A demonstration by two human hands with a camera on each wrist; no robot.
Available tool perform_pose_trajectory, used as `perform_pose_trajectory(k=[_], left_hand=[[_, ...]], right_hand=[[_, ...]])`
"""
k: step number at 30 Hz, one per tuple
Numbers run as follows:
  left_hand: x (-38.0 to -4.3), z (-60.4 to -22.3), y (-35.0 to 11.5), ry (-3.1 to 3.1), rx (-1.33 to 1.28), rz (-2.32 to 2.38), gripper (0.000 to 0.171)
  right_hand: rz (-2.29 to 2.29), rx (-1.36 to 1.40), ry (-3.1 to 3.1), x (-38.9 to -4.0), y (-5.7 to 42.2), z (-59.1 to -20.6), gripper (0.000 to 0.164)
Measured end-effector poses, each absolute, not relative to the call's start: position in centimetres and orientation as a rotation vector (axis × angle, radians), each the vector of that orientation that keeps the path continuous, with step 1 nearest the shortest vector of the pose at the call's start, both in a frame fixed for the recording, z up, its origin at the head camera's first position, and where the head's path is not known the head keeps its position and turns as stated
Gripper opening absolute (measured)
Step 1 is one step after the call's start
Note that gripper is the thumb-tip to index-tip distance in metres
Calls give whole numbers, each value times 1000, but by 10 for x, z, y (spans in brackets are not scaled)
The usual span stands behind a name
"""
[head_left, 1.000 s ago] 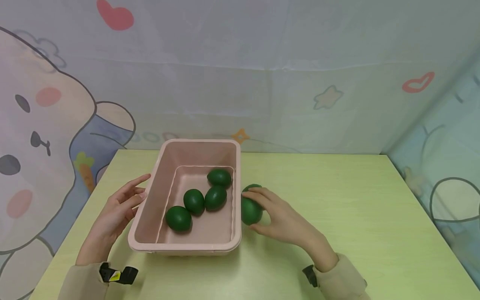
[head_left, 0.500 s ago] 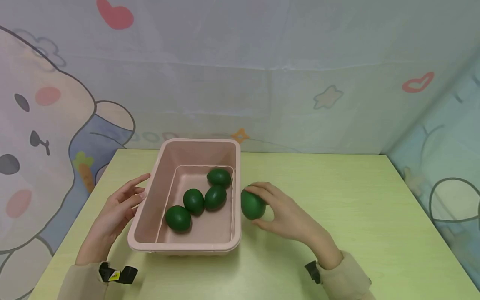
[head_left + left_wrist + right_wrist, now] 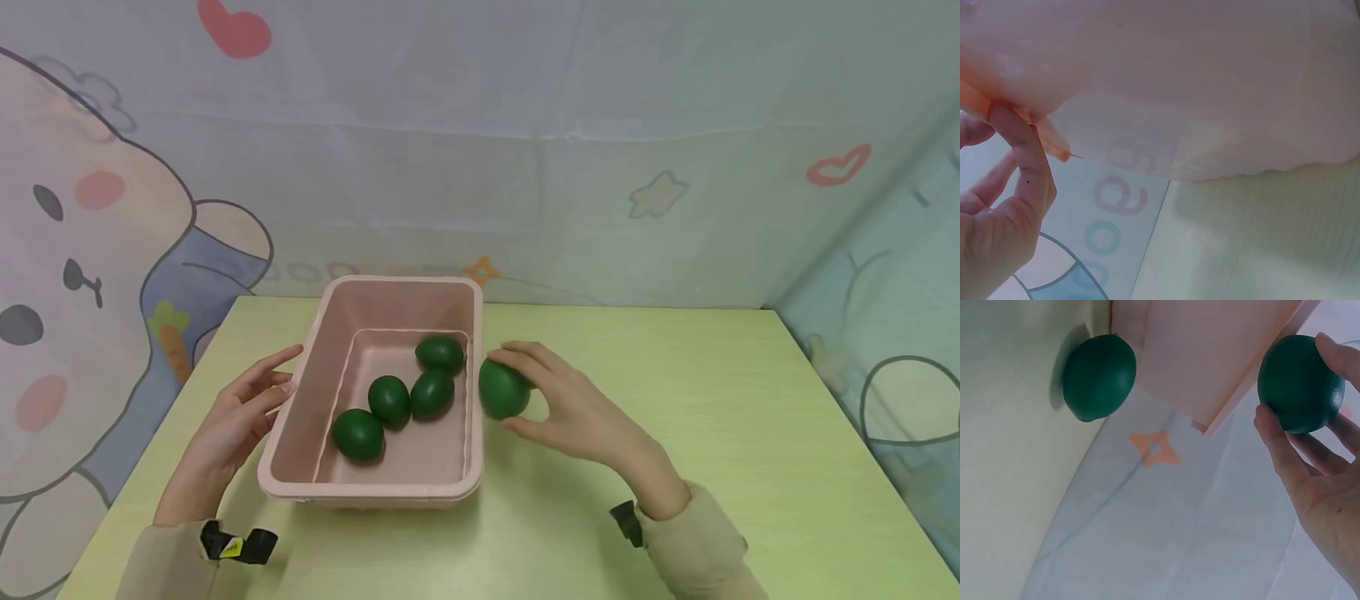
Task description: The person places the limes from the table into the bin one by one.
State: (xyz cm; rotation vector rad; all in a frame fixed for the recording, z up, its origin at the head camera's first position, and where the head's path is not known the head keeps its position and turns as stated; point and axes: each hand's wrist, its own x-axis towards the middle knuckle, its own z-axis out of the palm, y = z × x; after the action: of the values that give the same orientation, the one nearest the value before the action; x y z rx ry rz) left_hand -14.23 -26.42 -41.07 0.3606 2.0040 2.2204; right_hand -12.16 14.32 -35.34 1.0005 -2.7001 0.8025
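My right hand [image 3: 573,408] holds a smooth dark green lime [image 3: 503,390] between thumb and fingertips, just outside the right rim of a pink plastic bin [image 3: 371,492]. In the right wrist view that lime [image 3: 1300,384] is raised off the table, close to the bin's rim. Another lime [image 3: 1100,377] lies on the table by the bin wall; it is hidden in the head view. My left hand [image 3: 232,429] rests against the bin's left rim with loosely bent fingers, and a fingertip [image 3: 1007,115] touches beneath the rim in the left wrist view.
Several limes [image 3: 389,401] lie on the bin's floor, in a loose slanting row. The pale wooden table [image 3: 675,400] extends to the right of the bin. Behind it hangs a printed cloth [image 3: 585,183] with cartoon pictures.
My right hand has lifted the lime off the table beside the bin, bringing it up to the level of the rim. The left hand and the bin stay in place.
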Motion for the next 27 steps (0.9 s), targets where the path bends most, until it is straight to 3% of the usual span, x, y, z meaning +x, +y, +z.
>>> perform_pose_trajectory(k=[27], left_hand=[[-144, -413, -265, 2004, 367, 2224, 48]], right_hand=[[602, 1282, -2657, -155, 99, -299, 66]])
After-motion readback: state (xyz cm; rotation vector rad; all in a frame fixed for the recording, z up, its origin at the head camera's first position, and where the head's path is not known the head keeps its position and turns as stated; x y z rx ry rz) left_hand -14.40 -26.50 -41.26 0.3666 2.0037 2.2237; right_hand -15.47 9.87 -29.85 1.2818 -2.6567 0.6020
